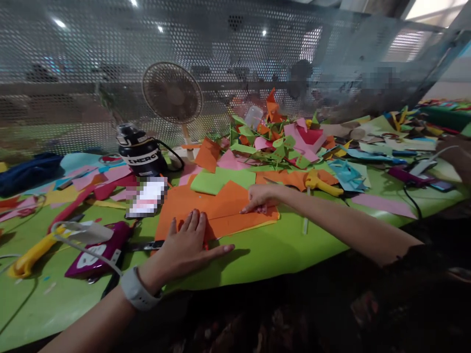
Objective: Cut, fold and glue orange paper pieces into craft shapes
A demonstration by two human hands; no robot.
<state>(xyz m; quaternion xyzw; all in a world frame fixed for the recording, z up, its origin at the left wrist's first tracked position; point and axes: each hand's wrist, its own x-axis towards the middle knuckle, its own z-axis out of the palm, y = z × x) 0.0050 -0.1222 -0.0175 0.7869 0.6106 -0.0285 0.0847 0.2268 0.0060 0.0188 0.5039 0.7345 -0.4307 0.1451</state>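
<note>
At the front of the green table [235,267], in the head view, we see the orange paper [176,206] lying folded beneath both hands. We note the left hand [187,238] palm down, its fingers extended on the paper and its thumb pointing out over the table. We observe the right hand [262,197] with curled fingers, the index fingertip touching the paper near a fold line; whether it pinches the paper, we cannot determine. Behind the paper we locate a green sheet [222,180] and a black bottle [144,156].
</note>
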